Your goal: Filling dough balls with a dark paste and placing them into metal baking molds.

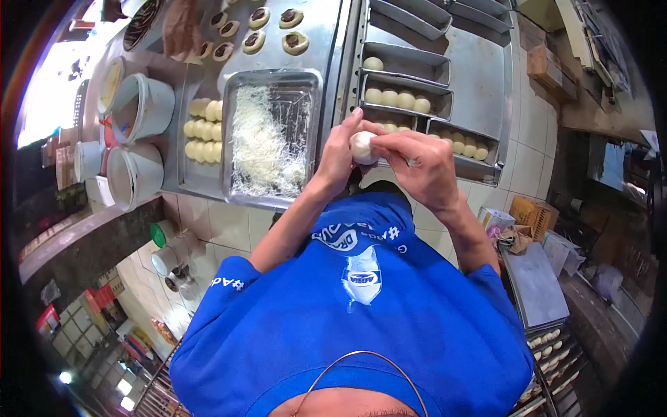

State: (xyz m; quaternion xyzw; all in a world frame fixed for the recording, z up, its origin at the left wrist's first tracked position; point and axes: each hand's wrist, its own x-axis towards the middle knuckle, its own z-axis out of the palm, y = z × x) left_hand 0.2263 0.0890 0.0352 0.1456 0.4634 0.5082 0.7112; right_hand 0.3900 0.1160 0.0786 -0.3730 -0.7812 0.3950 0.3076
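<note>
White glare burns out the upper left, perhaps from a window, with rainbow flare along the rim. The dough ball (361, 147) is bright and clear; the rectangular metal tray (317, 104) catches reflections. Floor tiles (531, 142) curve toward black corners; the far right is dim.

Metal counter (321, 48), smooth w/ a dull sheen. At its near edge, a shallow tray (318, 104) in shinier, reflective metal, w/ rough, stringy shreds (260, 135) inside. Off the counter's L edge, plastic buckets (157, 104), smooth & semi-gloss. Beyond its R edge, loaf pans (417, 68) of thin, satin-look metal. Held dough ball (362, 147): smooth, matt. Shirt (431, 313): soft matt cloth w/ flat print. Floor tiles (229, 221): smooth, slightly glossy. Carton (533, 214): plain matt cardboard.
</note>
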